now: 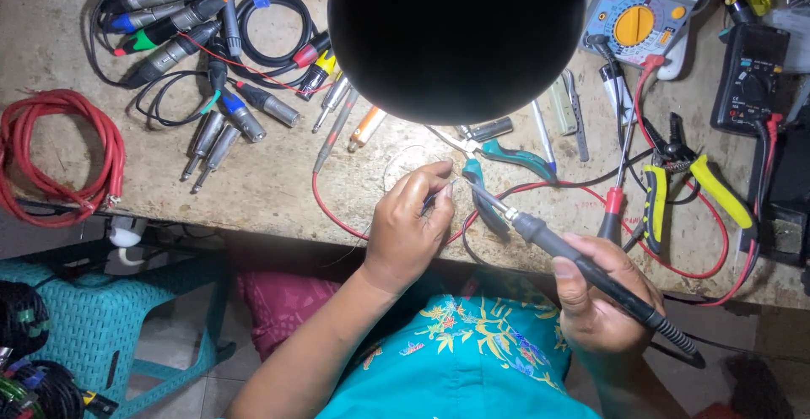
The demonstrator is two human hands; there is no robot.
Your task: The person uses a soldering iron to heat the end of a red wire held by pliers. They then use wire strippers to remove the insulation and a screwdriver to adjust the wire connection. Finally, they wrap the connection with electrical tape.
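Head view: soldering iron (582, 269) tip up-left.

A big grey surface (261, 178) fills the top part of the view. It looks old, rough and stained, with a worn front edge. A round black lamp shade (457, 39) hangs over the middle of it and hides what is under it. The light falls bright on the surface near the shade. Below the front edge it is much darker. On the left, a blue-green plastic stool (101, 318) with little holes stands on the floor (181, 347), partly under the surface. The floor has pale tiles. The far right side is dim.
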